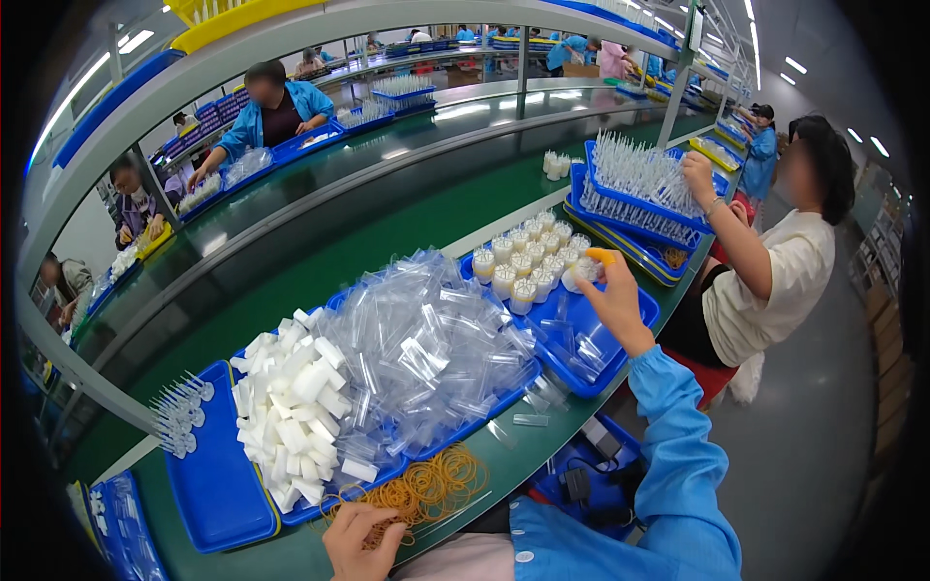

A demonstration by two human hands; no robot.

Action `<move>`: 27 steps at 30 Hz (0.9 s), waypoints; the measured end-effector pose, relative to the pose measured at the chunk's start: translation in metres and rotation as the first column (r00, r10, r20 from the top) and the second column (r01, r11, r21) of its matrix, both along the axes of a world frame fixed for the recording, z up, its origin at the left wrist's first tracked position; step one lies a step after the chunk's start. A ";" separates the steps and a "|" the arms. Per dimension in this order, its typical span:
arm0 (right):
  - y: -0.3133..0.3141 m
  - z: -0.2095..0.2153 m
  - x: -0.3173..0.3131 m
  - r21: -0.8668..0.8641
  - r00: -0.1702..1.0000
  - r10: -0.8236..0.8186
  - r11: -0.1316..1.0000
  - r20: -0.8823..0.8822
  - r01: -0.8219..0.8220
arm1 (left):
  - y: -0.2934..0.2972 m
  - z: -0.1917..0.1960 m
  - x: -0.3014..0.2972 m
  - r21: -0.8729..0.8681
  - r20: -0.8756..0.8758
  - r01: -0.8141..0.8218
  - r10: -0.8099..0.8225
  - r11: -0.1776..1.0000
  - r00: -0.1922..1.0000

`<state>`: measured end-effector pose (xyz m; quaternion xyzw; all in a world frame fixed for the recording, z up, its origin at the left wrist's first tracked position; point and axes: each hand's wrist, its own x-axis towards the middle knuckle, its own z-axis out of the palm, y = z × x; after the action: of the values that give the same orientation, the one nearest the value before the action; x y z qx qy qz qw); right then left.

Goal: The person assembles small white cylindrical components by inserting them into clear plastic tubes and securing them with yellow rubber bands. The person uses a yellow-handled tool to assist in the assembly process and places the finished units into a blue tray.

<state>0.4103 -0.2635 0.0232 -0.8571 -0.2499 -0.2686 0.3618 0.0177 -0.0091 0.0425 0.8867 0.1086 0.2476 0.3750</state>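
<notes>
My right hand point(617, 302), with an orange cover on a fingertip, pinches a white cylindrical piece point(580, 275) at the edge of a group of similar pieces. These white cylinders point(523, 259) stand upright in rows, with clear parts on top, in a blue tray point(612, 360). Low in the view, my left hand point(362, 540) has its fingers curled together on some rubber bands point(381, 535). It is beside a loose pile of tan rubber bands point(438, 484) on the green bench. How many bands it holds is hidden.
Trays of clear plastic sleeves point(426, 339) and white foam blocks point(295, 397) lie between my hands. Left of them is a blue tray point(218, 474) with thin clear-stemmed parts point(181, 412). A co-worker point(775, 242) sits at right by stacked trays point(639, 194). A green conveyor point(320, 257) runs behind.
</notes>
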 end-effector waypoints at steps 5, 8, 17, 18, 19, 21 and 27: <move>0.010 -0.011 0.015 -0.161 0.991 0.067 0.986 0.119 -0.047 | 0.005 0.002 -0.003 0.024 0.033 -0.037 0.036 0.999 0.999; 0.012 -0.012 0.012 -0.236 0.991 0.099 0.969 0.094 -0.074 | 0.006 0.004 -0.001 -0.016 0.018 -0.056 0.056 0.998 0.998; -0.002 0.014 0.009 -0.309 0.981 0.158 0.933 -0.109 -0.184 | 0.003 0.006 0.004 0.000 0.015 -0.044 0.044 0.999 0.999; -0.001 0.011 0.010 -0.270 0.978 0.171 0.942 -0.116 -0.196 | 0.003 0.005 0.005 0.000 0.021 -0.040 0.040 0.999 0.999; -0.003 0.004 0.014 -0.275 0.980 0.189 0.941 -0.063 -0.199 | 0.002 0.005 0.006 0.000 0.024 -0.039 0.039 0.999 0.999; -0.004 -0.009 0.018 -0.280 0.972 0.229 0.937 0.050 -0.207 | 0.002 0.006 0.008 0.006 0.035 -0.039 0.038 0.999 0.999; 0.006 0.002 -0.007 -0.160 0.981 0.104 0.984 0.165 -0.078 | 0.006 0.006 0.006 0.013 -0.010 -0.076 0.076 0.997 0.997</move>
<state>0.4038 -0.2579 0.0249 -0.8433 -0.3391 -0.3053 0.2841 0.0242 -0.0026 0.0485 0.8856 0.1427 0.2576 0.3590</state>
